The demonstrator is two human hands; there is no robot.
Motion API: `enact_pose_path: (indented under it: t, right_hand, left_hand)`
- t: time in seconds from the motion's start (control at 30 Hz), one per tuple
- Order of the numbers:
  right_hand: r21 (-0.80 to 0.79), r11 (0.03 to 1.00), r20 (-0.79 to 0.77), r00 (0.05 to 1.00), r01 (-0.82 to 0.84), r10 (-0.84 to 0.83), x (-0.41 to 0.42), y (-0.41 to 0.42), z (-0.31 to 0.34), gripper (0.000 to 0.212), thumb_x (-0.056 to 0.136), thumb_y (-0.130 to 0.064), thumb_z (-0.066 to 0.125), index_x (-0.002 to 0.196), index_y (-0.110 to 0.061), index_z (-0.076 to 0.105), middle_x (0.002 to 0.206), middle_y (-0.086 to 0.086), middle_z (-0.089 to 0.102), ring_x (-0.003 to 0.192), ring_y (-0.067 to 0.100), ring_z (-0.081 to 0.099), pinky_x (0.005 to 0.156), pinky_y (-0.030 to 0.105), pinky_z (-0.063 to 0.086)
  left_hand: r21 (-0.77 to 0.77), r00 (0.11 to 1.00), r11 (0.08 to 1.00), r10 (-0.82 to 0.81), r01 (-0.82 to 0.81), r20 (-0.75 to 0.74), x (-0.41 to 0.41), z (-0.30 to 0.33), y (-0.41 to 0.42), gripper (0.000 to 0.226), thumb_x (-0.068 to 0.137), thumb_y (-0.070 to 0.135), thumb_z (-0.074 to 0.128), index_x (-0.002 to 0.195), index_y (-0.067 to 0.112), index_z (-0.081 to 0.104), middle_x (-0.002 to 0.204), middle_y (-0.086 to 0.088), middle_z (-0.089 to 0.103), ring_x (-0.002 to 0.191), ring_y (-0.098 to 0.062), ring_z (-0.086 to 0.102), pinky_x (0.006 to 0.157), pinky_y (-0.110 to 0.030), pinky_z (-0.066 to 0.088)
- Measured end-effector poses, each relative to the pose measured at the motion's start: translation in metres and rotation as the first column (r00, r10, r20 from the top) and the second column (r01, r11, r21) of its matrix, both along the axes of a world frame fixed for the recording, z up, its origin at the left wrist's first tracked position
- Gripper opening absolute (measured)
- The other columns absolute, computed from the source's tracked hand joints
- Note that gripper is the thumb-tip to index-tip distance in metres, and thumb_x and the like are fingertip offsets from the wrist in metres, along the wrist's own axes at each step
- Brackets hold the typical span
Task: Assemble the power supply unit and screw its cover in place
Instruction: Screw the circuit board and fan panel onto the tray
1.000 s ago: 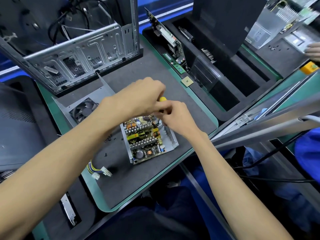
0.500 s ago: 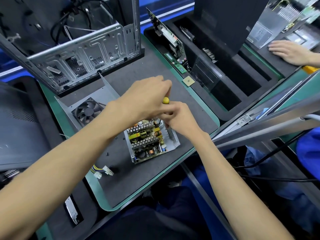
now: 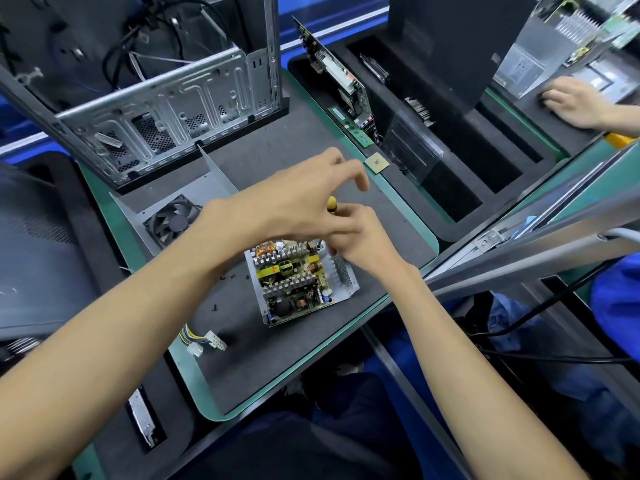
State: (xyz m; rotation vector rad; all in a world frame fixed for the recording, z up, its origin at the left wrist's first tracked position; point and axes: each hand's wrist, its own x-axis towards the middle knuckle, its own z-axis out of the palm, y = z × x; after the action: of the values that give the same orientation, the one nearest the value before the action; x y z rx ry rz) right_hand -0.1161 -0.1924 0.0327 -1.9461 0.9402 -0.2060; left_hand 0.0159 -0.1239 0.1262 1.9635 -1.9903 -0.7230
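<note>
- Power supply unit (image 3: pixel 298 282) sits open on the tabletop (image 3: pixel 277 358), circuit board exposed, its fan cover (image 3: pixel 173 216) lying just behind.
- Right hand (image 3: pixel 360 244) pinches a yellow-handled screwdriver (image 3: pixel 331 204) at the far corner; left hand (image 3: pixel 298 206) seems to steady the handle, fingers partly spread.
- Rigid but delicate: hold the metal walls, never the components.

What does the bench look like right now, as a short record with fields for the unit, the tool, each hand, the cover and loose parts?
unit: open power supply unit, circuit board exposed, on the dark mat
tool: yellow-handled screwdriver, upright at the unit's far corner
left hand: above the handle, fingers loosely spread
right hand: fingers curled round the screwdriver's shaft
cover: fan cover lying apart, left of the unit
loose parts: small screws on the mat; cable connectors near its front edge
</note>
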Motion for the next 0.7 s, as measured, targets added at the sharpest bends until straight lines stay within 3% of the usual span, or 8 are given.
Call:
enact_pose_path:
  t: [0.1, 0.17, 0.23, 0.3, 0.4, 0.47, 0.57, 0.7]
  right_hand:
    - [-0.045, 0.999, -0.021, 1.000, 0.010, -0.010, -0.0001, 0.0000, -0.0034, 0.032, 0.091, -0.024, 0.071, 0.063, -0.024, 0.056, 0.058, 0.010, 0.064, 0.050, 0.015, 0.053, 0.050, 0.028, 0.041]
    - [-0.084, 0.996, -0.053, 0.999, -0.013, 0.008, -0.0007, -0.0001, -0.0034, 0.031, 0.090, -0.026, 0.074, 0.064, -0.023, 0.057, 0.056, 0.005, 0.065, 0.057, 0.017, 0.060, 0.055, 0.032, 0.046]
    - [-0.082, 0.997, -0.052, 0.999, -0.011, 0.007, -0.0012, -0.0008, -0.0034, 0.029, 0.090, -0.021, 0.072, 0.066, -0.017, 0.055, 0.055, 0.003, 0.065, 0.051, 0.010, 0.057, 0.048, 0.028, 0.042]
    - [-0.066, 0.998, -0.033, 0.999, -0.015, 0.013, -0.0014, -0.0019, -0.0033, 0.027, 0.090, -0.016, 0.067, 0.066, -0.018, 0.054, 0.053, 0.003, 0.064, 0.046, 0.005, 0.053, 0.044, 0.023, 0.038]
    - [-0.083, 0.996, -0.036, 0.999, -0.041, 0.038, -0.0011, -0.0008, -0.0029, 0.021, 0.092, -0.018, 0.069, 0.071, -0.017, 0.065, 0.054, 0.004, 0.063, 0.051, 0.008, 0.055, 0.050, 0.029, 0.045]
    - [-0.086, 0.996, -0.040, 0.999, -0.031, 0.028, -0.0023, -0.0006, -0.0023, 0.031, 0.090, -0.019, 0.070, 0.062, -0.024, 0.059, 0.047, -0.005, 0.062, 0.046, 0.000, 0.054, 0.044, 0.016, 0.036]
    - [-0.029, 0.999, -0.012, 1.000, -0.025, 0.024, -0.0041, 0.0014, -0.0015, 0.025, 0.082, -0.017, 0.063, 0.061, -0.025, 0.052, 0.043, -0.010, 0.058, 0.039, -0.001, 0.051, 0.040, 0.010, 0.030]
    - [-0.062, 0.997, 0.127, 0.991, 0.045, -0.037, -0.0071, 0.0032, -0.0025, 0.029, 0.094, -0.023, 0.071, 0.067, -0.033, 0.063, 0.052, -0.017, 0.062, 0.049, 0.000, 0.056, 0.051, 0.011, 0.036]
  left_hand:
    - [0.000, 0.956, 0.992, 0.121, -0.125, 0.266, 0.0059, -0.0053, -0.0028, 0.040, 0.089, 0.062, 0.059, 0.107, 0.026, 0.059, 0.099, 0.000, 0.062, 0.095, -0.027, 0.061, 0.074, -0.038, 0.046]
    - [0.041, 0.989, 0.999, 0.008, -0.014, 0.145, 0.0077, -0.0046, -0.0025, 0.012, 0.093, 0.031, 0.063, 0.103, 0.024, 0.063, 0.102, -0.002, 0.061, 0.102, -0.027, 0.060, 0.081, -0.038, 0.046]
    - [0.009, 0.995, 0.995, -0.103, 0.103, -0.004, 0.0055, 0.0008, 0.0017, 0.020, 0.088, 0.013, 0.063, 0.102, 0.027, 0.064, 0.119, -0.003, 0.054, 0.113, -0.022, 0.053, 0.094, -0.038, 0.044]
    - [-0.047, 0.997, 0.998, -0.045, 0.049, 0.067, 0.0026, 0.0003, 0.0028, 0.022, 0.090, 0.032, 0.065, 0.111, 0.028, 0.060, 0.119, -0.001, 0.054, 0.110, -0.022, 0.055, 0.086, -0.039, 0.046]
    - [-0.022, 0.927, 0.992, 0.121, -0.121, 0.356, 0.0018, -0.0046, -0.0004, 0.035, 0.093, 0.054, 0.058, 0.105, 0.021, 0.057, 0.098, -0.003, 0.064, 0.092, -0.031, 0.061, 0.070, -0.038, 0.043]
    - [0.053, 0.978, 0.999, -0.004, -0.007, 0.208, 0.0007, -0.0050, 0.0000, 0.014, 0.094, 0.030, 0.063, 0.103, 0.020, 0.062, 0.105, -0.004, 0.062, 0.102, -0.029, 0.060, 0.082, -0.040, 0.046]
    - [0.019, 0.992, 0.992, -0.122, 0.123, -0.019, 0.0000, 0.0000, 0.0059, 0.028, 0.089, 0.011, 0.064, 0.114, 0.024, 0.066, 0.128, -0.002, 0.051, 0.121, -0.020, 0.046, 0.106, -0.041, 0.036]
    - [-0.194, 0.989, 0.974, 0.091, -0.113, -0.119, 0.0093, -0.0052, 0.0030, 0.023, 0.099, 0.025, 0.055, 0.122, 0.025, 0.060, 0.122, 0.001, 0.053, 0.111, -0.015, 0.055, 0.098, -0.045, 0.047]
